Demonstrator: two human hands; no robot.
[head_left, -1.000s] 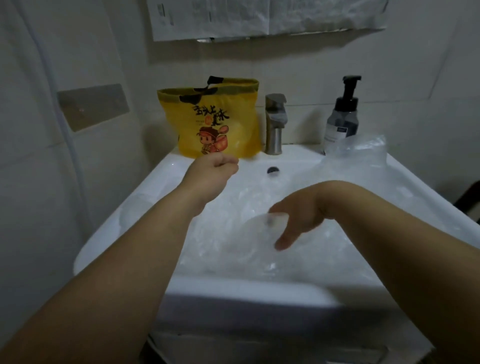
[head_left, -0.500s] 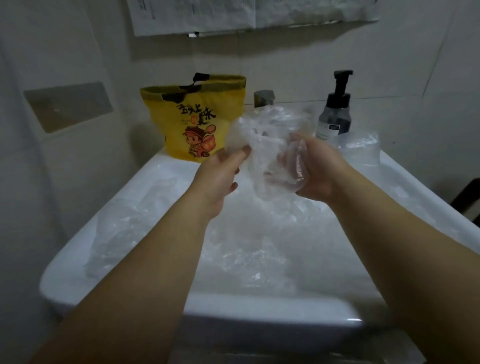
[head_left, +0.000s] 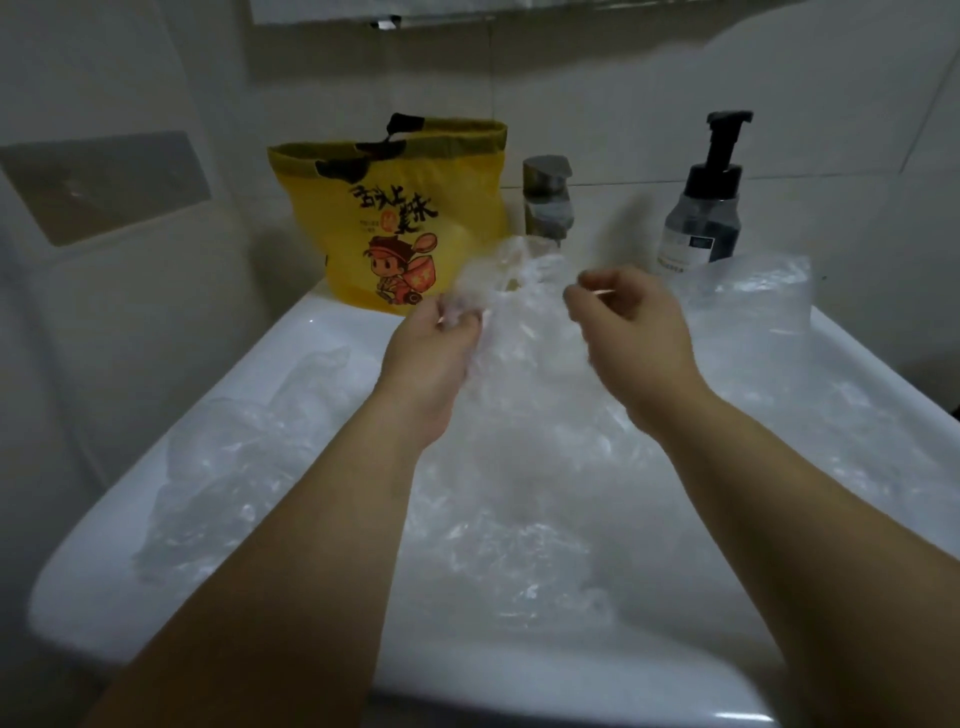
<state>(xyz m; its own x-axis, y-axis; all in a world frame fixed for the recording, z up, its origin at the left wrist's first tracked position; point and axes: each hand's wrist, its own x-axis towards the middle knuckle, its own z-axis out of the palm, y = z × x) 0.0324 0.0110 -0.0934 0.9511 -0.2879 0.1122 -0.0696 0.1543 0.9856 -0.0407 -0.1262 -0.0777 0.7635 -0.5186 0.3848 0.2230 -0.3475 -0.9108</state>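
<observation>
**Subject:** clear bag (head_left: 519, 306), thin crumpled film, held up over the sink (head_left: 332, 338) basin, between both hands and in front of the tap (head_left: 548, 202).

**L hand** (head_left: 431, 358): fingers (head_left: 460, 318) curled, thumb and fingertips clamped on the bag's top-left edge. Grip looks firm.

**R hand** (head_left: 639, 343): fingers (head_left: 597, 286) curled, thumb and forefinger close together at the bag's right side, touching or just beside the film. Motion blur, so cannot tell whether film is actually in the pinch.

**Key relation:** the bag lies directly betw. the hands, right of the L fingers and left of the R fingers. The film bunches at the top and trails down toward the basin betw. the wrists, so its long axis is approx. upright. L hand has the only confirmed hold.

**Judgement:** bag is being opened or sorted. Next move prob. needs the R fingers to secure the opposite edge and pull away from L.

**Surroundings:**
- Loose film (head_left: 519, 545) in the basin.
- Film heap (head_left: 218, 478) on the left rim.
- Film bundle (head_left: 753, 291) at far right.
- Yellow carrier bag (head_left: 395, 223) at far left.
- Pump bottle (head_left: 701, 218) at far right.

**Risk:** the film is slippery. A one-sided hold may drop it among the rest.
</observation>
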